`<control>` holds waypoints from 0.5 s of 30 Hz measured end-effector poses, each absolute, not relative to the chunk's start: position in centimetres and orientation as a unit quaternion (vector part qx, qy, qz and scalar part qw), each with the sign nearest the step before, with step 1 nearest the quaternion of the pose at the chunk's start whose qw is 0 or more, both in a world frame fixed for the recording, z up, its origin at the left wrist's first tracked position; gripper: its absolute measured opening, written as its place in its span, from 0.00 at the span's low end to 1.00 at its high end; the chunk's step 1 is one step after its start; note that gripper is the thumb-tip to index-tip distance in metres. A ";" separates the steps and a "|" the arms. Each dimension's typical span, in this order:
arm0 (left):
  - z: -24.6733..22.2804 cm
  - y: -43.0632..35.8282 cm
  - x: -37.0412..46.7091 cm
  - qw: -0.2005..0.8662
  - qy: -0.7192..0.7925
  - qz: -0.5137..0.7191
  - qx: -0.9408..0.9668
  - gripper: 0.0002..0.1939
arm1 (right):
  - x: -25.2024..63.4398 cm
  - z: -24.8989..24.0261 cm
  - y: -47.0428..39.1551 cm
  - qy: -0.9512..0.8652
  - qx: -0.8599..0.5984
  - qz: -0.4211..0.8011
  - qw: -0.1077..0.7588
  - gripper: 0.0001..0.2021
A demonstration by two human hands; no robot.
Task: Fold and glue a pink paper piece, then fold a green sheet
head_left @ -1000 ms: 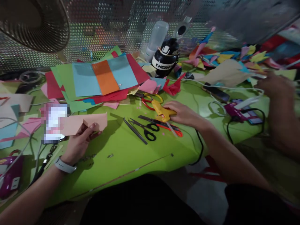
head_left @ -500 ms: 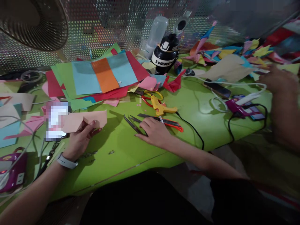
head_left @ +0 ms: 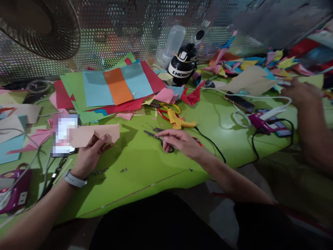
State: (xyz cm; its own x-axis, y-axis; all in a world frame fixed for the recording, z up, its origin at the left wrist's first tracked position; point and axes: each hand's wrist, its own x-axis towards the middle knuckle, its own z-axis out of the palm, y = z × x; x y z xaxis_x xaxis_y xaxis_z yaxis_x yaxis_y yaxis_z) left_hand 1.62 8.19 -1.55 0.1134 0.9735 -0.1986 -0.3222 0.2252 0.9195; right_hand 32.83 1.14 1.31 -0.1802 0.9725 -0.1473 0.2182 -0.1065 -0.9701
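Observation:
My left hand [head_left: 91, 152] grips a folded piece of peach paper [head_left: 83, 135] between thumb and fingers, raised over the left part of the table. My right hand [head_left: 179, 140] is closed on a pair of dark scissors [head_left: 153, 134]; the blades point left and a black handle loop shows below the fingers. Under and behind that hand lies a cutter knife, mostly hidden, with its orange end [head_left: 198, 141] showing. Just beyond rests a yellow glue gun [head_left: 178, 119], with red-and-yellow-handled scissors [head_left: 171, 108] behind it.
Coloured paper sheets [head_left: 117, 85] are stacked at the back. A black bottle [head_left: 182, 66] stands behind, and a lit phone [head_left: 63, 135] lies left. Purple power strips [head_left: 260, 121] and cables sit on both sides. Another person's hand [head_left: 301, 92] reaches among papers at right.
My right hand has lifted the dark scissors from beside the cutter knife and moved slightly right. My left hand keeps the peach paper in about the same place.

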 end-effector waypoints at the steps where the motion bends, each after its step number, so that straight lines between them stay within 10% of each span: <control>1: -1.5 8.2 1.6 0.648 0.439 0.499 0.372 0.13 | 33.2 1.5 1.3 -0.531 -0.496 0.569 0.385 0.16; 5: -1.5 8.1 1.5 0.645 0.444 0.499 0.371 0.13 | 34.2 2.2 2.0 -0.510 -0.388 0.618 0.455 0.27; 15: -1.6 8.3 1.6 0.639 0.458 0.501 0.361 0.14 | 32.2 1.0 2.6 -0.708 -0.511 0.324 0.363 0.12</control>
State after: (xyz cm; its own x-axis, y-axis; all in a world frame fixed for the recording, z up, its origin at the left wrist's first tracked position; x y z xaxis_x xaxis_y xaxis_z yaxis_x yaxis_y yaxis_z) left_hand 1.61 8.33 -1.58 0.0771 0.9717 -0.2234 -0.3094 0.2363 0.9211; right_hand 32.16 2.64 1.05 -0.2130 0.9597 0.1833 0.4884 0.2671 -0.8308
